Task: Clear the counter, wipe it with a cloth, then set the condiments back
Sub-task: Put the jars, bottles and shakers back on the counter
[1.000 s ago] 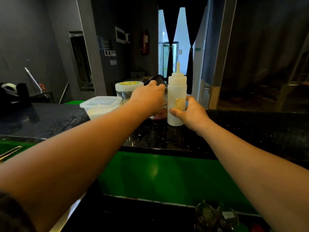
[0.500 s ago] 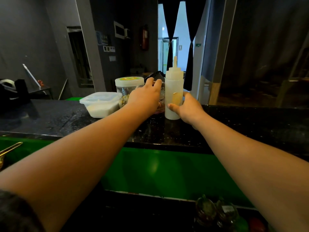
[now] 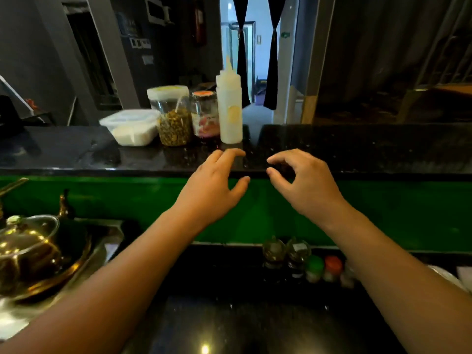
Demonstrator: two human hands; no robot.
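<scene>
Both hands have let go and drawn back, left hand (image 3: 213, 185) and right hand (image 3: 304, 186) empty with fingers apart, from the squeeze bottle (image 3: 229, 108) standing beside the jars on the counter (image 3: 357, 149); probably light, soft-walled, best gripped mid-body.

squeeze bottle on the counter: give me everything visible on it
The squeeze bottle is a tall, whitish, translucent cylinder that looks like soft plastic, with a cone nozzle on top. A pale yellowish patch shows on its front. It stands upright on the black speckled counter, at the right end of the row of containers, close beside the red-lidded jar; whether they touch is unclear. Neither hand holds it.
</scene>
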